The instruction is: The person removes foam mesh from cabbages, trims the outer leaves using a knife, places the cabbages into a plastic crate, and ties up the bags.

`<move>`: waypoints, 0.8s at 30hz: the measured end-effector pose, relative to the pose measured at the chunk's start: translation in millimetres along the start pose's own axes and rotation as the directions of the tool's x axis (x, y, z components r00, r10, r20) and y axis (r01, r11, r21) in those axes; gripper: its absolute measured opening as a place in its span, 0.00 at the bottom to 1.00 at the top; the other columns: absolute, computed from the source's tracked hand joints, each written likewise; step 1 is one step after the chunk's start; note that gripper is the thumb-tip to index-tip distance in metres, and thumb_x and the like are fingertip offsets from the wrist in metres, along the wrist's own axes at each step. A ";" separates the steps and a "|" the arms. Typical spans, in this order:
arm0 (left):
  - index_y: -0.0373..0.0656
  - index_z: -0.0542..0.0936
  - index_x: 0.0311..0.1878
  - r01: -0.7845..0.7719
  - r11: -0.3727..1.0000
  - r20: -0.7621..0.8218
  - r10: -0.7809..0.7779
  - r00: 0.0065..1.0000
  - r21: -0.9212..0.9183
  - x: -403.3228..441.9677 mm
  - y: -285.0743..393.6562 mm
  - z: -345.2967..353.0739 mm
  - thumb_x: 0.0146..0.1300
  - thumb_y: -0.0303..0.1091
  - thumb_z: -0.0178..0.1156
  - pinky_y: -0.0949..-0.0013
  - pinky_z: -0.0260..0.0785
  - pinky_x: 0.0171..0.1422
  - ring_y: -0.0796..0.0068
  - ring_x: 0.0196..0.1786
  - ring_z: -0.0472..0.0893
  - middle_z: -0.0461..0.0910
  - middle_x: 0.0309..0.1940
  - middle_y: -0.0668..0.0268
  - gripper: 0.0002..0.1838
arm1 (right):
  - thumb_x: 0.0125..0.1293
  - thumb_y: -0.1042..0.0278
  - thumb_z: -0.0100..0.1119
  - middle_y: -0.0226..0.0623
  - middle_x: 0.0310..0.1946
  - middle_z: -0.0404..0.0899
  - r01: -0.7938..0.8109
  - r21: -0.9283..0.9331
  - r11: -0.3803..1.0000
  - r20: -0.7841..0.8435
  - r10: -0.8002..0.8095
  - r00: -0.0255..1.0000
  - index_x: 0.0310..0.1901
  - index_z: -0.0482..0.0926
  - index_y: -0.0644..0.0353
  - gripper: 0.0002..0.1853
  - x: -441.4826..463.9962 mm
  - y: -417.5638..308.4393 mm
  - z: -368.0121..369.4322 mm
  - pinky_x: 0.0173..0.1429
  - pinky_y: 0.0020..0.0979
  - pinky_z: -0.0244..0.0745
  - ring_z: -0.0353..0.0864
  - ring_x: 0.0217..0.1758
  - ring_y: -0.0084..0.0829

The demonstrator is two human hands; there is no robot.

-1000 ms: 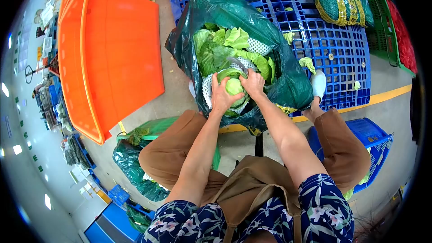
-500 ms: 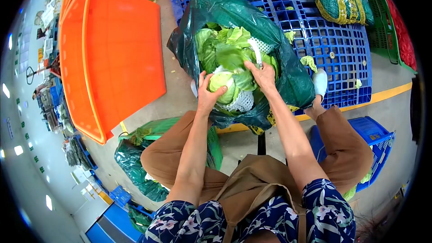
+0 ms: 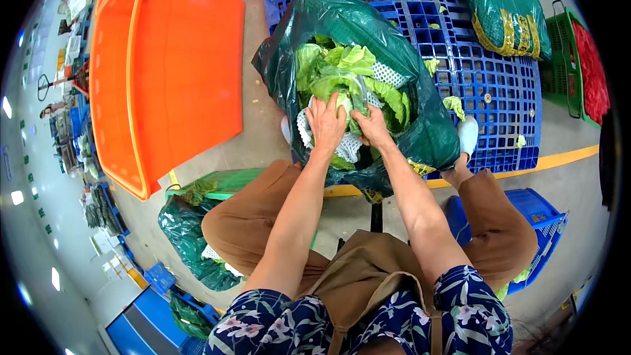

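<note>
A pale green cabbage [image 3: 344,103] sits among loose outer leaves [image 3: 357,60] in the mouth of a dark green plastic bag [image 3: 427,135]. My left hand [image 3: 325,123] lies over the cabbage's near left side, its fingers on it. Close by on the right, my right hand [image 3: 373,126] is closed, thumb toward the cabbage. From it rises a narrow, pale, curved blade, apparently a knife [image 3: 363,89], blurred against the leaves. White foam netting [image 3: 348,149] shows below my hands, and more lies among the leaves. The cabbage's underside is hidden.
The bag rests partly on a blue slatted pallet [image 3: 486,85] with leaf scraps. A large orange bin [image 3: 190,59] stands left. Another tied green bag [image 3: 503,10] and a green crate [image 3: 562,59] are at right. A blue crate [image 3: 549,223] stands beside my right knee.
My left hand has shifted from the cabbage's side onto it, turning its back upward. My right hand has moved slightly down and left, with the pale blade. The leaf and cabbage have shifted.
</note>
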State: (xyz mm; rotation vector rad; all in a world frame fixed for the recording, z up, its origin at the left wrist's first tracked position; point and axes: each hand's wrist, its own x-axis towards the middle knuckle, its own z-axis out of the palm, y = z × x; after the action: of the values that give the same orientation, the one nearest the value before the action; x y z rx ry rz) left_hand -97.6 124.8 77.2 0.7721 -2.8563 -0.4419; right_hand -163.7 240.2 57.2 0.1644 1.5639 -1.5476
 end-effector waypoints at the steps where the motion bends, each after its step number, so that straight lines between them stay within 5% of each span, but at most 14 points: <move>1: 0.44 0.73 0.57 0.001 0.999 0.054 0.001 0.999 -0.037 -2.0 2.2 -1.3 0.48 0.43 0.68 0.47 0.52 0.64 0.50 0.61 0.64 0.68 0.58 0.53 0.32 | 0.58 0.62 0.63 0.27 0.17 0.70 -0.021 0.002 1.000 0.012 0.021 1.000 0.44 0.76 0.62 0.16 0.0 0.4 -7.3 0.12 0.26 0.61 0.66 0.12 0.20; 5: 0.48 0.73 0.59 0.042 0.979 0.215 0.001 0.977 -0.197 2.5 -3.4 -5.8 0.45 0.45 0.70 0.48 0.51 0.66 0.51 0.63 0.63 0.67 0.59 0.53 0.34 | 0.57 0.62 0.62 0.30 0.22 0.73 -0.032 -0.146 0.989 0.178 0.059 0.982 0.47 0.74 0.61 0.18 20.4 5.8 -37.2 0.15 0.27 0.64 0.69 0.16 0.23; 12: 0.41 0.67 0.62 0.043 0.981 0.213 -0.002 0.977 -0.187 12.1 -17.4 2.1 0.41 0.47 0.73 0.53 0.58 0.65 0.47 0.62 0.65 0.67 0.60 0.50 0.44 | 0.49 0.41 0.69 0.28 0.17 0.71 -0.072 -0.524 0.849 0.052 0.116 0.992 0.46 0.76 0.59 0.31 1.3 -34.7 -71.5 0.15 0.26 0.59 0.64 0.10 0.21; 13: 0.41 0.67 0.63 0.060 0.986 0.224 -0.023 0.974 -0.158 11.5 -16.1 1.9 0.40 0.48 0.74 0.53 0.58 0.65 0.47 0.62 0.64 0.67 0.60 0.50 0.45 | 0.49 0.39 0.68 0.40 0.26 0.79 -0.005 -0.578 0.816 -0.014 -0.004 1.000 0.47 0.76 0.66 0.35 -2.7 -35.8 -78.0 0.33 0.40 0.73 0.80 0.28 0.38; 15: 0.39 0.68 0.62 0.077 0.987 0.214 -0.045 0.976 -0.140 11.3 -10.8 2.5 0.39 0.51 0.74 0.54 0.58 0.66 0.47 0.62 0.64 0.67 0.61 0.50 0.47 | 0.51 0.43 0.66 0.50 0.33 0.80 0.056 -0.706 0.705 -0.097 -0.175 0.980 0.46 0.75 0.68 0.33 -26.3 -42.2 -80.9 0.44 0.44 0.73 0.80 0.40 0.47; 17: 0.39 0.68 0.61 0.106 0.992 0.227 -0.088 0.970 -0.069 9.4 -4.8 2.3 0.38 0.52 0.74 0.54 0.58 0.66 0.46 0.62 0.64 0.67 0.60 0.50 0.47 | 0.57 0.62 0.60 0.54 0.31 0.78 0.141 -0.736 0.663 -0.064 -0.275 0.959 0.41 0.71 0.67 0.17 -47.2 -38.6 -66.4 0.43 0.48 0.74 0.79 0.39 0.53; 19: 0.43 0.66 0.63 0.111 0.984 0.243 -0.074 0.967 -0.141 5.4 -9.9 8.1 0.33 0.49 0.77 0.52 0.55 0.68 0.45 0.65 0.61 0.64 0.63 0.49 0.51 | 0.60 0.68 0.56 0.54 0.30 0.77 0.370 -0.835 0.408 0.098 -0.551 0.829 0.39 0.68 0.65 0.11 -54.4 -26.4 -46.7 0.40 0.49 0.75 0.80 0.36 0.54; 20: 0.42 0.66 0.63 0.091 0.982 0.225 -0.052 0.973 -0.166 2.3 -11.0 5.9 0.32 0.49 0.77 0.52 0.55 0.68 0.46 0.64 0.62 0.64 0.63 0.49 0.51 | 0.58 0.73 0.57 0.54 0.31 0.78 0.312 -0.807 0.501 0.044 -0.476 0.878 0.36 0.64 0.62 0.11 -52.6 -20.7 -34.7 0.36 0.50 0.73 0.78 0.33 0.57; 24: 0.40 0.67 0.62 0.080 0.986 0.226 -0.046 0.973 -0.147 -7.4 -14.7 1.9 0.30 0.49 0.78 0.53 0.57 0.66 0.47 0.62 0.64 0.66 0.61 0.49 0.51 | 0.60 0.71 0.53 0.52 0.26 0.79 0.280 -0.922 0.269 0.148 -0.423 0.894 0.37 0.64 0.62 0.09 -37.6 -5.9 -16.7 0.32 0.52 0.74 0.79 0.28 0.57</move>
State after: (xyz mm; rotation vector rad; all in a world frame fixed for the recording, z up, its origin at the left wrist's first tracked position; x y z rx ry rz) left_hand -84.8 117.0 70.2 0.8349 -2.9580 -0.7966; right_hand -153.7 271.3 83.0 -0.8343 2.4882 -0.6555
